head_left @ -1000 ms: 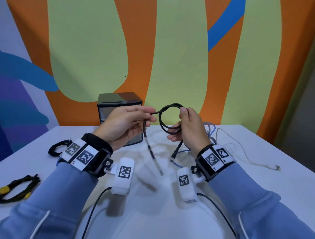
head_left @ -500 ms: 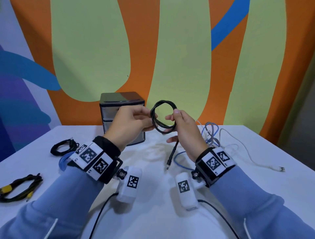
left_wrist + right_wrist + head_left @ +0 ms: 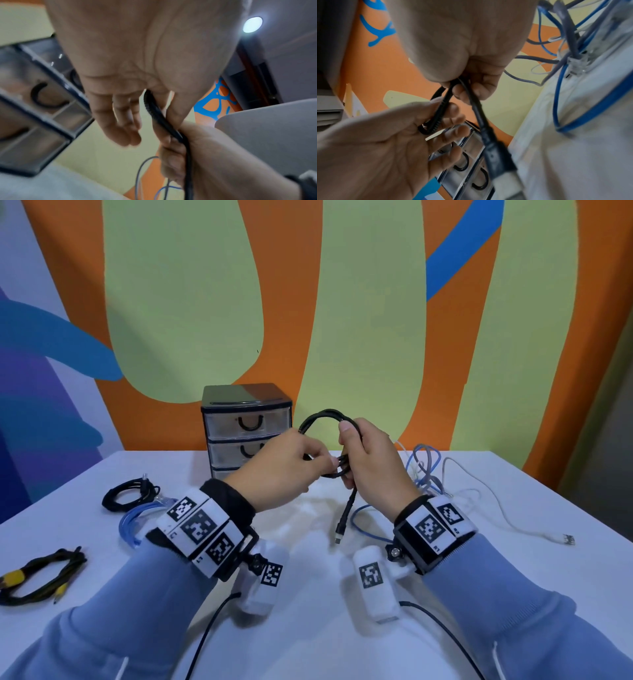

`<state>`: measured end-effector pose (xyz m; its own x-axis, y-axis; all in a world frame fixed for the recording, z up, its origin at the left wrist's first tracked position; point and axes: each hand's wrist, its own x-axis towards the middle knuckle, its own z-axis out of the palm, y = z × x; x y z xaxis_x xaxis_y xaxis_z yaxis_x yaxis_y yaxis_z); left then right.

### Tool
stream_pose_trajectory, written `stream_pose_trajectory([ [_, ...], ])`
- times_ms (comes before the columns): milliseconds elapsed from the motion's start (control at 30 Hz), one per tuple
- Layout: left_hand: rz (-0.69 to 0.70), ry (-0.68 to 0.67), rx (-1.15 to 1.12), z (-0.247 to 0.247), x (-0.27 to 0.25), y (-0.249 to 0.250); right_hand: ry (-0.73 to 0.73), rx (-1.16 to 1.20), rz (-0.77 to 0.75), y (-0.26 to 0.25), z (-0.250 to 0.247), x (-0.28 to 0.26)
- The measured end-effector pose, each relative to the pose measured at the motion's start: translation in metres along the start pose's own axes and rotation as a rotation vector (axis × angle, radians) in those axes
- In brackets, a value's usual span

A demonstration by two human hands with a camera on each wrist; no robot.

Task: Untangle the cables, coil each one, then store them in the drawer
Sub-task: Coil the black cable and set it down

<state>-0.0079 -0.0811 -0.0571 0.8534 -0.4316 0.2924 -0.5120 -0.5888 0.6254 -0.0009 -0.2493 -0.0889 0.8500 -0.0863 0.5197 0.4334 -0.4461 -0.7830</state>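
A black cable (image 3: pixel 320 416) is wound into a small coil, held in the air above the table between both hands. My right hand (image 3: pixel 349 453) grips the coil's right side, thumb on top. My left hand (image 3: pixel 327 462) pinches the strands at the coil's lower edge. In the left wrist view thumb and forefinger pinch the black cable (image 3: pixel 159 115). One plug end (image 3: pixel 339 534) hangs free below the coil; the right wrist view shows that plug (image 3: pixel 498 161) close up. The drawer unit (image 3: pixel 246 426) stands behind my hands with its visible drawers shut.
A tangle of blue, grey and white cables (image 3: pixel 426 467) lies right of my hands, with a white lead (image 3: pixel 561 539) trailing right. On the left lie a coiled black cable (image 3: pixel 130 494), a blue coil (image 3: pixel 135 520) and a black-and-yellow bundle (image 3: pixel 37 573).
The coil has grown tighter, and only one tail hangs now instead of two. My left hand has moved right to the coil's lower edge, uncovering the drawer fronts.
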Motion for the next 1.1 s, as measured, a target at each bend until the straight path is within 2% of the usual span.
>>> stream_pose_trajectory([
  [100, 0.005, 0.039, -0.128, -0.003, 0.000, -0.001, -0.029, 0.085, 0.105, 0.000, -0.001, 0.000],
  [233, 0.045, 0.221, -0.320, 0.005, 0.007, -0.011, -0.073, 0.314, 0.383, -0.003, -0.002, -0.001],
  [300, 0.044, 0.298, -0.492, 0.006, 0.010, -0.012, -0.084, 0.426, 0.470, -0.003, -0.001, -0.002],
  [400, -0.023, 0.339, -0.818, 0.003, 0.011, -0.010, -0.075, 0.514, 0.525, 0.000, 0.000, -0.001],
  [500, -0.046, 0.388, -0.962, 0.000, 0.012, -0.009, -0.071, 0.661, 0.585, 0.001, 0.000, 0.000],
  [567, -0.040, 0.383, -1.111, -0.001, 0.014, -0.011, -0.069, 0.849, 0.582, -0.001, -0.002, 0.001],
  [667, -0.097, 0.300, -1.316, -0.001, 0.017, -0.017, -0.043, 1.182, 0.519, -0.006, -0.008, 0.004],
  [767, -0.222, 0.181, -1.290, 0.004, 0.017, -0.019, 0.026, 1.413, 0.474, -0.009, -0.016, 0.009],
  [867, -0.254, 0.103, -1.197, 0.012, 0.013, -0.016, -0.049, 1.450, 0.465, -0.007, -0.021, 0.010],
  [967, -0.205, 0.124, -1.156, 0.013, 0.011, -0.012, -0.109, 1.428, 0.435, -0.005, -0.024, 0.007],
  [1033, -0.132, 0.136, -1.105, 0.011, 0.008, -0.010, -0.086, 1.359, 0.418, -0.007, -0.022, 0.005],
  [1100, -0.027, 0.157, -0.955, 0.009, 0.005, -0.008, -0.061, 1.271, 0.412, -0.009, -0.017, 0.005],
])
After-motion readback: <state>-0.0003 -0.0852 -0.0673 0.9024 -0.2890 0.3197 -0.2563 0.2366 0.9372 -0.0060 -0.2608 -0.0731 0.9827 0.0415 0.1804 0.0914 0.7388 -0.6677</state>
